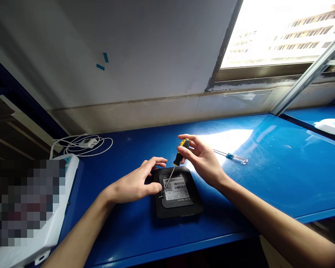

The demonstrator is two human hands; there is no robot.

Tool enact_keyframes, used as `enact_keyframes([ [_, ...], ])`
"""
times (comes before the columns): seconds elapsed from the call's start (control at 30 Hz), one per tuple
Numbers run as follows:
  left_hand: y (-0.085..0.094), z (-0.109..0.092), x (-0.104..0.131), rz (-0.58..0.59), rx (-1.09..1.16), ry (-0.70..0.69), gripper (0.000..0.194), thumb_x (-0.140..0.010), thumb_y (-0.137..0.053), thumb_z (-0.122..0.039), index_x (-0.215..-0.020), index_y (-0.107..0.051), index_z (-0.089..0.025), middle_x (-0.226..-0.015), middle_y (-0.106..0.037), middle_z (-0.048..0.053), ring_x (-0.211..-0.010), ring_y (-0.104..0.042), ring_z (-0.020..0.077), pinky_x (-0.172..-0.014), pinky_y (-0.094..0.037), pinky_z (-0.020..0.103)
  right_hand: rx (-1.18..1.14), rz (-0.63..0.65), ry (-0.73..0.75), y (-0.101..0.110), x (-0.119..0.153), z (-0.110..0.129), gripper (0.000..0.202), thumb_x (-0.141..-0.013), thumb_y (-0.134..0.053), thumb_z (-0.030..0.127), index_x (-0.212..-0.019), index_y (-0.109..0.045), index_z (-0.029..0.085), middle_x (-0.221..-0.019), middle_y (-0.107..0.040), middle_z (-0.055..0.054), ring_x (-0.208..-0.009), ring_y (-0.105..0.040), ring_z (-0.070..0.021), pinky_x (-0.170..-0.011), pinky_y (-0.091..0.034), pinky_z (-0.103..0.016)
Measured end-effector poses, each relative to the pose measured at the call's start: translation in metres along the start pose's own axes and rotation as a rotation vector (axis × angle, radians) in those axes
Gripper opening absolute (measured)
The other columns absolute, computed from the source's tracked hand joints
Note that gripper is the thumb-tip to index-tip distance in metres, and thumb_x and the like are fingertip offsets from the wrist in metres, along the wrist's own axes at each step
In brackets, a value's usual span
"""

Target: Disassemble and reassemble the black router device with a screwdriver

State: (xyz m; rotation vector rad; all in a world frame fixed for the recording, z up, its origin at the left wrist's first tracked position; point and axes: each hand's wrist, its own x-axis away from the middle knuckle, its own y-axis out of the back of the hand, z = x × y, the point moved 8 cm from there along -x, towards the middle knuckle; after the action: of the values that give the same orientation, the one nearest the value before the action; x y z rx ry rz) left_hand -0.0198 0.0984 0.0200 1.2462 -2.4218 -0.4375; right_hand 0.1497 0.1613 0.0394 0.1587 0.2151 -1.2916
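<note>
A flat black square box [198, 208] with rounded corners lies on the blue table, its underside up. A white printed label [177, 190] with a QR code and barcodes covers its middle. My right hand [202, 158] is closed around the black and yellow handle of a screwdriver [178, 158]. The thin shaft slants down to the left, and its tip meets a small metal piece, apparently a screw [161, 196], near the box's left side. My left hand [139, 180] has its fingers spread over the box's left edge, the thumb close to the shaft; whether it presses on the box I cannot tell.
Right of the box lie thin metal rods with blue parts [231, 156]. A coiled white cable with a plug [89, 143] rests at the back left. A white device [58, 201] with a pixelated area stands at the left edge. Behind the table [281, 167] rise a wall and window.
</note>
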Motion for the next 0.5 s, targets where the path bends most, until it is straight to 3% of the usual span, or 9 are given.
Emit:
enact_keyframes([
  [0.5,-0.0014,0.0024,0.0007,0.005,-0.039,0.039,0.071,-0.084,-0.065,-0.037,-0.151,-0.040,-0.031,-0.153,-0.045,0.009,-0.145,-0.041,0.0332,-0.121,-0.031,0.056,0.001,-0.033,0.033,0.0049,-0.0012,0.0041,0.042,-0.086,-0.078,0.045,-0.120,-0.064,0.024,-0.082,-0.062,0.005,-0.062,-0.061,-0.0088,-0.065,-0.055,-0.028],
])
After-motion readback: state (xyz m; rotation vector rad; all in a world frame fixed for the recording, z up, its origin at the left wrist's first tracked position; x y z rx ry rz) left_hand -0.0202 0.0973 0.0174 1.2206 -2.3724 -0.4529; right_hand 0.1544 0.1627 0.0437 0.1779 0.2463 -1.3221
